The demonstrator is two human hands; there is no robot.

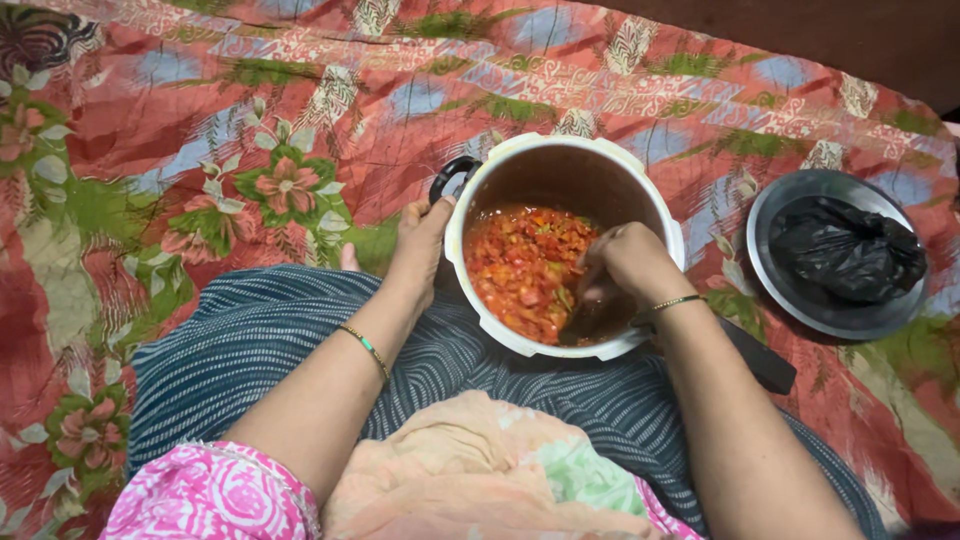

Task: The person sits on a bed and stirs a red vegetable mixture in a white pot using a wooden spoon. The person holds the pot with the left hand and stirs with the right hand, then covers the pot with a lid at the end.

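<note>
the left hand (420, 240) is closed on the rim of the pot (640, 190), next to a small black handle (450, 178), with the fingers wrapped over the edge. the right hand (625, 262) is inside the pot with the fingers bent down into the chopped tomato (520, 265); i cannot tell if it holds something. both forearms come from the near side, the wrists bent a little. the pot stands upright on the person's lap, the mouth up. its long black handle (760, 362) points to the near right, under the right forearm. to the right, well apart, a metal plate (800, 300) with a black bag (845, 250) lies on the flowered cloth (200, 120). on the left and far side the cloth is open.
</note>
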